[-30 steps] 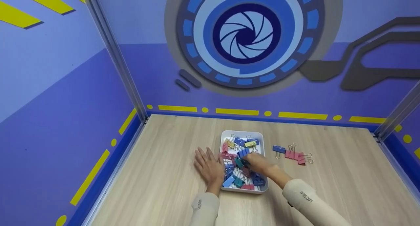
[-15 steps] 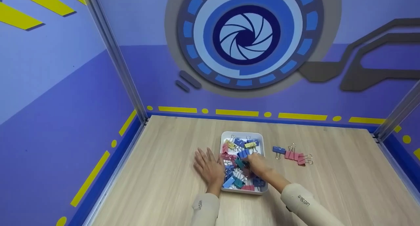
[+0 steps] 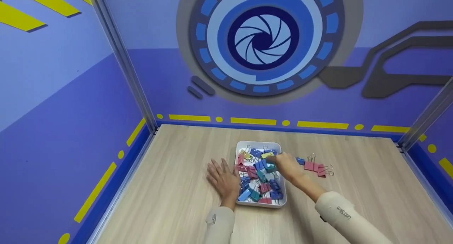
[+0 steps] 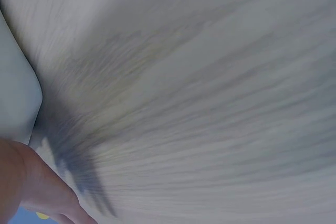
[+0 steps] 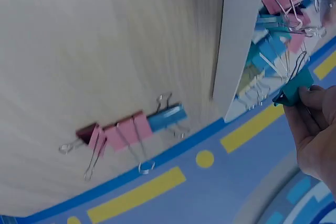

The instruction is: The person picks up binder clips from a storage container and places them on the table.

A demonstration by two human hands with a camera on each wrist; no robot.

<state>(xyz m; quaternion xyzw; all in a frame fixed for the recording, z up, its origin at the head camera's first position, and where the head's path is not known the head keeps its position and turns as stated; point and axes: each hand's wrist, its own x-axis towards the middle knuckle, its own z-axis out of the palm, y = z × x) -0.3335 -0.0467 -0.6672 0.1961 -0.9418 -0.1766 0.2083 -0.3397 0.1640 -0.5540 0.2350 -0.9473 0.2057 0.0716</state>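
My right hand [image 3: 289,167] is over the right rim of a white tray [image 3: 260,205]. It pinches a teal binder clip [image 5: 298,84] between thumb and fingers, plain to see in the right wrist view. Blue, pink, teal and yellow binder clips [image 3: 264,188] lie jumbled in the tray. Flat on the table, fingers spread, my left hand [image 3: 225,179] rests against the tray's left wall. The left wrist view catches only part of that hand [image 4: 44,187] beside the white tray wall [image 4: 18,85].
Right of the tray, a blue binder clip [image 5: 169,116] and pink binder clips [image 5: 126,131] lie in a row on the wooden table [image 3: 177,173]. Behind the table stands a blue-purple printed panel [image 3: 155,81], with metal posts [image 3: 124,60] at the corners.
My right hand has lifted out of the middle of the tray and moved up and to the right, with a teal binder clip in its fingers. The left hand stays in place.
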